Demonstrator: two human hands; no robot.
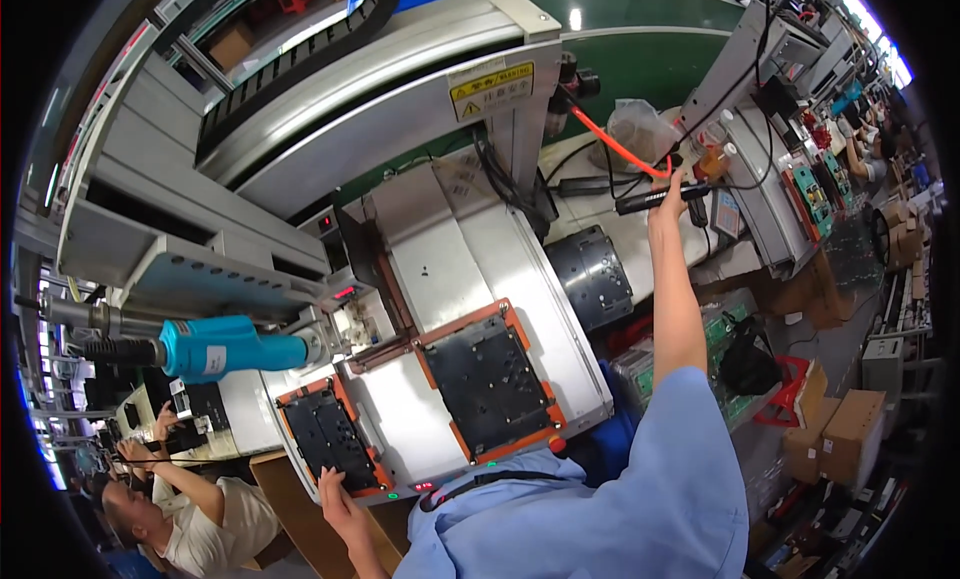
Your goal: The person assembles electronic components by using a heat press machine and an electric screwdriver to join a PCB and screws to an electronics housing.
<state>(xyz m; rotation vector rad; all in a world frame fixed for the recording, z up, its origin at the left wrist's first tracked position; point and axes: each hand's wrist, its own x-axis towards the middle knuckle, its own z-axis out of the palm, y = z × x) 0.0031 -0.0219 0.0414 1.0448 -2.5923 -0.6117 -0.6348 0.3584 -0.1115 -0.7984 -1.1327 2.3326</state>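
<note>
Stretched out to the far right, my right hand (pixel 672 201) is closed around a slim black handheld tool (pixel 640 202). An orange hose (pixel 615 144) runs from a fitting on the machine down to that hand; whether it joins the tool is hidden. My left hand (pixel 343 507) has its fingers partly extended, with the fingertips at the near edge of a black plastic panel (pixel 325 431). That panel lies in an orange fixture (pixel 380 471). To its right a larger black panel (pixel 485 384) sits in a second orange fixture (pixel 428 364). Both fixtures rest on the machine's white bed (pixel 395 419).
A teal electric screwdriver (pixel 235 349) is mounted at the left, under the metal gantry (pixel 360 129). More black panels (pixel 590 274) stand right of the bed. A clear plastic bag (pixel 640 129) and cables lie beyond. A co-worker (pixel 215 514) is at the lower left.
</note>
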